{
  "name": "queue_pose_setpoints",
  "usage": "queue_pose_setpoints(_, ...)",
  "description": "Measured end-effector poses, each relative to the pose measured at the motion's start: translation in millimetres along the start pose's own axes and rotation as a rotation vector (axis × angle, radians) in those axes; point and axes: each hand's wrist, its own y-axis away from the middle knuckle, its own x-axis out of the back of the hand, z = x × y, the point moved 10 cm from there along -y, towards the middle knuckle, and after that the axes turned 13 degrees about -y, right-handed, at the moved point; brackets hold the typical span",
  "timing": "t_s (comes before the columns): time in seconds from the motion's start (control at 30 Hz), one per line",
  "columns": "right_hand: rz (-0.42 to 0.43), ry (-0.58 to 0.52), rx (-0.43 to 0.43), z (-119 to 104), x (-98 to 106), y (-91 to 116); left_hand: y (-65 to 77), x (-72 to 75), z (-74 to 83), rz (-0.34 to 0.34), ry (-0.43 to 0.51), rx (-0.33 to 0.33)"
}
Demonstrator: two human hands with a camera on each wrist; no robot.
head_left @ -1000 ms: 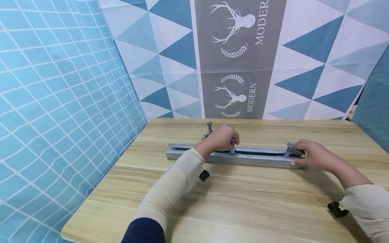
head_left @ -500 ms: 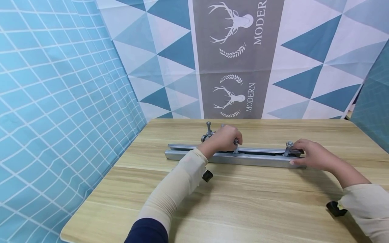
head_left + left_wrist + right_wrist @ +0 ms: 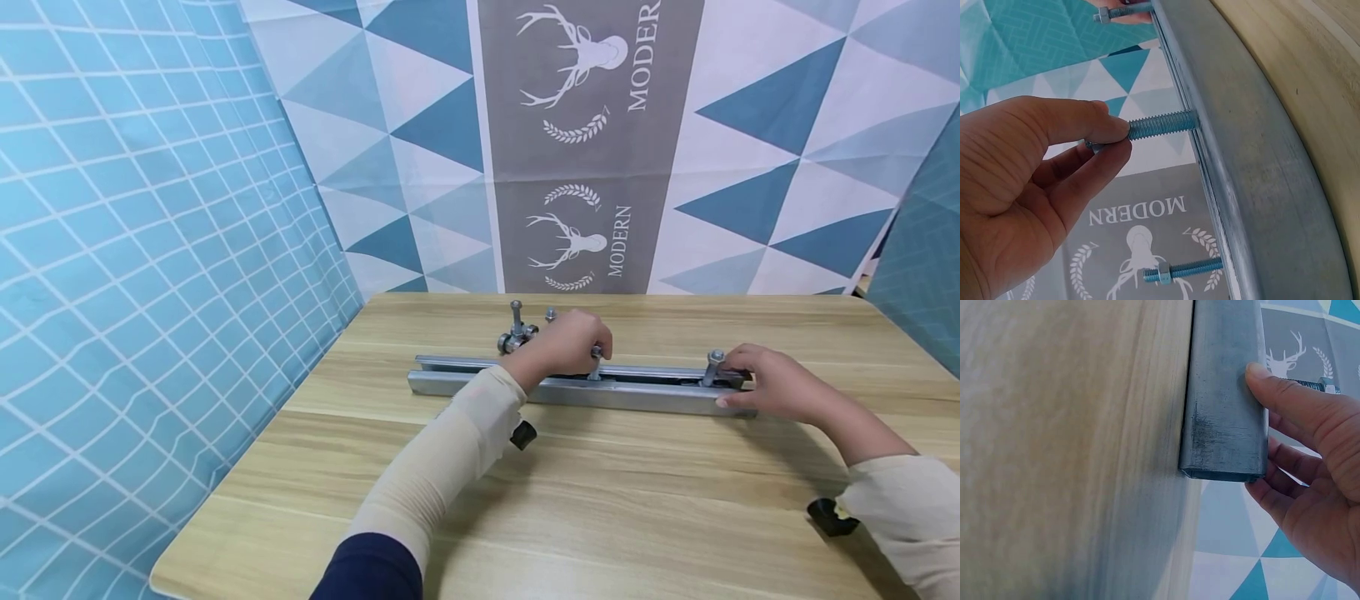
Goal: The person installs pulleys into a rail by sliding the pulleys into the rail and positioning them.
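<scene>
A long metal rail [image 3: 637,396] with a slot along its top lies on the wooden table. My left hand [image 3: 573,342] is over its middle, pinching an upright threaded bolt [image 3: 1163,125] by its outer end between thumb and fingers. The bolt's other end goes down into the slot, where its foot is hidden. At the rail's right end my right hand [image 3: 783,387] grips the rail across its sides, thumb on the near face [image 3: 1225,394]. Just left of the right hand, another bolt with a nut [image 3: 714,365] stands up from the slot.
Behind the rail, a trolley with small wheels [image 3: 516,340] and an upright bolt stands on the table [image 3: 637,500]. Another bolt top [image 3: 551,314] shows beside it, partly hidden by the left hand. Patterned cloth [image 3: 420,167] hangs along the table's back edge.
My left hand has slid to the right along the rail with the pinched bolt, uncovering more of the wheeled trolley behind. The right hand and the rail stay in place.
</scene>
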Motion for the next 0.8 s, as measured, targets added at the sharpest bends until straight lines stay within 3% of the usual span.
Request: queue_pose_setpoints(0.8,-0.010,-0.005,-0.005,0.9,-1.0,0.2,-15.6,-1.3,15.7,-0.012,-0.052,-0.009)
